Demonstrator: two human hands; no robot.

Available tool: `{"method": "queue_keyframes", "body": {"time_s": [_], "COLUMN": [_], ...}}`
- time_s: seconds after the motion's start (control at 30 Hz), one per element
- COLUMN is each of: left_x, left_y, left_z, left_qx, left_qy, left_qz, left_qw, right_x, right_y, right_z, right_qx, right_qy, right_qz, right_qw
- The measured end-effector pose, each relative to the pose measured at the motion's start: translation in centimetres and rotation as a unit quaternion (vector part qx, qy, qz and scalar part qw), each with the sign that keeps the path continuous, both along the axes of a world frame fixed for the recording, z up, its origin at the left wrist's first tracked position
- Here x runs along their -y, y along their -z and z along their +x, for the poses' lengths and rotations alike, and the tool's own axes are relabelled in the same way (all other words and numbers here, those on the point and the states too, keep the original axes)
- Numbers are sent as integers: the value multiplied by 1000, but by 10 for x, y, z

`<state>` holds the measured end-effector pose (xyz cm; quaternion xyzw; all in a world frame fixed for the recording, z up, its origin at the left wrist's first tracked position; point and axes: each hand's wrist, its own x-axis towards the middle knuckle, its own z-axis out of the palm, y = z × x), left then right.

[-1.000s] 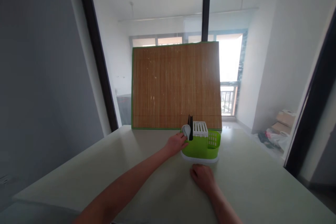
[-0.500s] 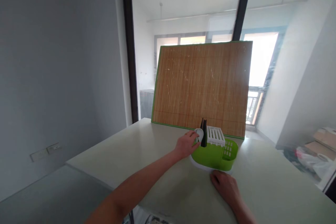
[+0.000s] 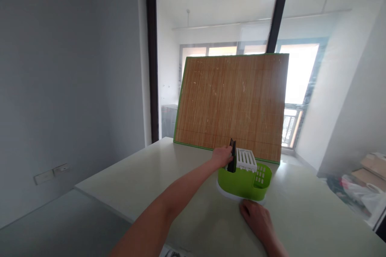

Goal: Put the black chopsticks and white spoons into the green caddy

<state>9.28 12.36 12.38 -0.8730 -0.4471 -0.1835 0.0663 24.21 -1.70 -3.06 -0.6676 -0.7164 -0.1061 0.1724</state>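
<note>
A green plastic utensil caddy [image 3: 237, 184] stands upright on the table, with a white slotted rack [image 3: 246, 159] on top. At its left end rise tall, narrow black pieces [image 3: 232, 160], whose kind I cannot make out. Curled at that end, my left hand [image 3: 222, 156] reaches against the black pieces; its fingertips are partly hidden, and so is whatever they hold. My right hand [image 3: 255, 213] rests closed on the table, its knuckles against the front of the caddy's white base [image 3: 228, 195]. No object shows in it.
Behind the caddy, a large bamboo mat board [image 3: 232, 104] with green edging leans upright. The pale table [image 3: 169, 168] has its near left edge in view. A grey wall [image 3: 69, 68] is on the left. Boxes and bags [image 3: 364, 180] lie at the far right.
My left hand has moved slightly back and to the right, against the black pieces. The white round-headed spoons seen by it are now out of sight. My right hand stays at the base.
</note>
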Motion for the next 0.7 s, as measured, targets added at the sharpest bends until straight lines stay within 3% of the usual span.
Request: {"method": "queue_keyframes", "body": {"time_s": [0.17, 0.43, 0.53, 0.7], "left_x": [6, 11, 12, 0], "left_y": [2, 1, -20, -77], "left_z": [-6, -10, -20, -62], "left_qx": [-18, 14, 51, 118], "left_qy": [28, 20, 5, -36], "left_qz": [-14, 10, 39, 109], "left_qw": [999, 1000, 998, 986], "right_x": [-1, 0, 0, 1], "right_y": [1, 0, -1, -2], "right_z": [1, 1, 2, 3], "right_qx": [-8, -5, -5, -13], "right_qy": [-4, 1, 5, 4], "right_qz": [-5, -11, -16, -32], "right_qw": [1000, 1000, 1000, 999]}}
